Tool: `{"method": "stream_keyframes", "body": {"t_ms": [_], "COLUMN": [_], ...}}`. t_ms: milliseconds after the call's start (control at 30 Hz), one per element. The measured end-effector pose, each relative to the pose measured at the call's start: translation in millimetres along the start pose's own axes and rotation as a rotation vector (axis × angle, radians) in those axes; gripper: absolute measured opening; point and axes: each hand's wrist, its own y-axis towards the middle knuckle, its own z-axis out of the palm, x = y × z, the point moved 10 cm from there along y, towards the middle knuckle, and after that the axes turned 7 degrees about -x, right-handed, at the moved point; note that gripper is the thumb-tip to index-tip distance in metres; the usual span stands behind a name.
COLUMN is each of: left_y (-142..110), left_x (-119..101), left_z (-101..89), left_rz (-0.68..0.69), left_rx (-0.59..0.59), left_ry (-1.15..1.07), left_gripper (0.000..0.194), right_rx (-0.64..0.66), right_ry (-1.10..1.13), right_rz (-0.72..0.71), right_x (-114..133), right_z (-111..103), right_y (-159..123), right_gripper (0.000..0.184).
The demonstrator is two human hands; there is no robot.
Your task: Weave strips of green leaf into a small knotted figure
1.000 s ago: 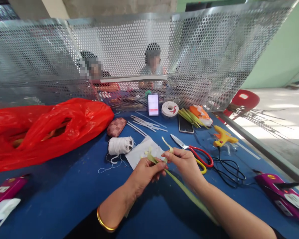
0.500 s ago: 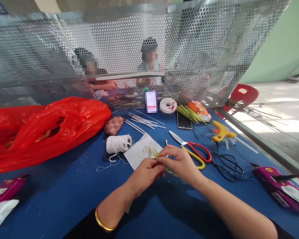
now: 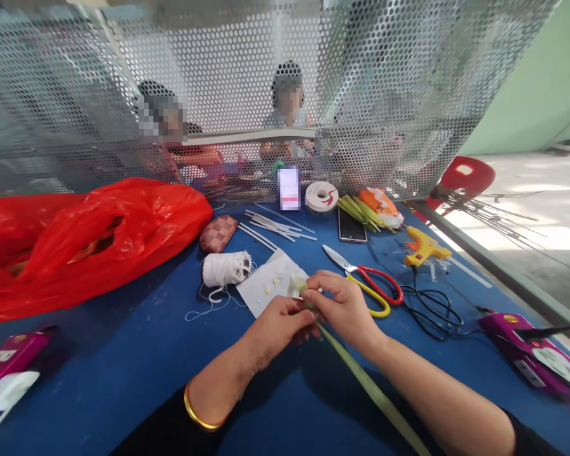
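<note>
Left hand (image 3: 285,320) is gripping the pale green leaf strip (image 3: 370,386) between thumb and fingers while the right hand (image 3: 344,307) is pinching it close to its upper end, and that held end is hovering over the middle of the blue table (image 3: 123,367), the long tail trailing toward the near edge. Just beyond the left hand a white paper sheet (image 3: 251,292) is lying with small pale scraps (image 3: 268,291) on it, while scissors (image 3: 350,268) are resting beside the right hand, blades pointing toward the far left corner
</note>
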Motion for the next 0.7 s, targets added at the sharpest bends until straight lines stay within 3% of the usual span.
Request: {"method": "stream_keyframes", "body": {"t_ms": [100, 167, 200, 267, 367, 567, 700], "left_y": [1.1, 1.2, 1.2, 1.8, 3.1, 5.1, 4.2], "left_x": [-3.4, -8.1, -10.8, -16.1, -20.3, -16.9, -14.9], "left_z": [-13.6, -21.1, -24.1, -30.1, -36.3, -40.2, -39.1], "left_rz": [-0.019, -0.02, -0.013, 0.022, 0.091, 0.132, 0.109], "left_rx": [-0.102, -0.137, -0.147, -0.173, -0.231, -0.315, -0.306], "left_ry": [-0.176, -0.283, -0.317, -0.329, -0.244, -0.009, -0.024], "left_gripper": [0.037, 0.044, 0.046, 0.044, 0.034, 0.029, 0.03], "right_rx": [-0.141, -0.198, -0.155, 0.052, 0.294, 0.268, 0.247], "right_ry": [-0.11, -0.198, -0.228, -0.246, -0.208, -0.259, -0.245], "right_rz": [-0.159, -0.095, -0.029, 0.089, 0.144, 0.091, 0.107], "right_x": [18.5, 14.4, 8.0, -5.4, -12.5, -11.9, -16.4], "right_z": [-28.3, -43.1, -42.1, -23.5, 6.2, 7.7, 4.9], "right_y": [6.3, 9.4, 10.4, 7.8, -3.0, -5.0, -2.3], "right_gripper": [0.016, 0.023, 0.024, 0.027, 0.027, 0.027, 0.03]}}
